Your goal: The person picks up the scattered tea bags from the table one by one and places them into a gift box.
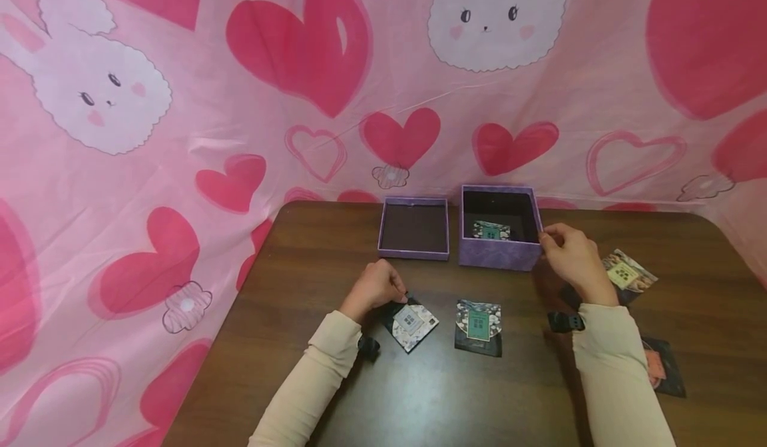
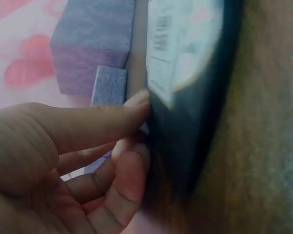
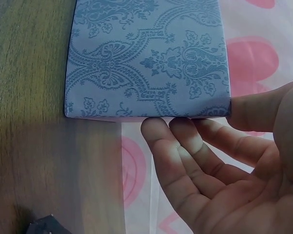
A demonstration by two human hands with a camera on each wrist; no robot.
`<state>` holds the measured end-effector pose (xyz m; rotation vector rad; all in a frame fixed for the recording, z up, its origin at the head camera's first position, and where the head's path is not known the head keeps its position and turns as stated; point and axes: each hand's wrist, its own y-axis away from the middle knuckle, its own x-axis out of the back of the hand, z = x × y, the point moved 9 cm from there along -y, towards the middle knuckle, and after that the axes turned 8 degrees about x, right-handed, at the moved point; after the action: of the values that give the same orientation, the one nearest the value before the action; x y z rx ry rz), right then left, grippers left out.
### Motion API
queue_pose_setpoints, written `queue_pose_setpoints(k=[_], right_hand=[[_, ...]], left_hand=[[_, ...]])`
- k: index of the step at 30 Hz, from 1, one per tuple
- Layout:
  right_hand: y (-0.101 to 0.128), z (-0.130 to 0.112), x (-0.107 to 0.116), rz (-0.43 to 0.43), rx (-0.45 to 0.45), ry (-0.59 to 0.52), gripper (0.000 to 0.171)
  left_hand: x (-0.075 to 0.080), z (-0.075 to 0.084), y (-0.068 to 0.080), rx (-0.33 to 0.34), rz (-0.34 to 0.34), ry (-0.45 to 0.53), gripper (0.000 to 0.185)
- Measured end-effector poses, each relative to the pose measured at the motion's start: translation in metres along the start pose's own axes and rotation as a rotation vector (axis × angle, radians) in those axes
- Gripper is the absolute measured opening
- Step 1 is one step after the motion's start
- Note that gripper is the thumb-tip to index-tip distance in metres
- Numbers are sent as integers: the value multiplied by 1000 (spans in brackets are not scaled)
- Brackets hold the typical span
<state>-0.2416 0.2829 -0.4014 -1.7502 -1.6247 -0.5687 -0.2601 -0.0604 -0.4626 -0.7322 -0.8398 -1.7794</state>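
The left hand pinches the top corner of a dark square sachet lying on the counter, thumb and fingers curled on its edge. The sachet carries a pale patterned label, its print unreadable. The right hand, fingers loosely extended, touches the purple paisley box.

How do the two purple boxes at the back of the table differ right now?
The right purple box is deeper than the left purple box. The right one holds a packet; the left shows only its dark lining. The right hand is at the right one's corner; nothing touches the left. Both are open-topped.
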Motion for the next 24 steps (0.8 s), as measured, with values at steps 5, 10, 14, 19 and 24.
queue_pose_setpoints(k=[5, 10, 14, 19, 24], right_hand=[[1, 1, 0, 0, 6, -1, 39], [0, -2, 1, 12, 15, 17, 38], [0, -2, -1, 7, 16, 15, 38], [0, -1, 0, 6, 15, 18, 39], [-1, 0, 0, 8, 6, 20, 40]], left_hand=[[-2, -1, -2, 8, -12, 19, 15], [-3, 1, -2, 2, -22, 49, 17], [-4, 2, 0, -9, -9, 18, 17], [-4, 7, 1, -38, 21, -50, 15], [-5, 6, -1, -36, 22, -71, 18]])
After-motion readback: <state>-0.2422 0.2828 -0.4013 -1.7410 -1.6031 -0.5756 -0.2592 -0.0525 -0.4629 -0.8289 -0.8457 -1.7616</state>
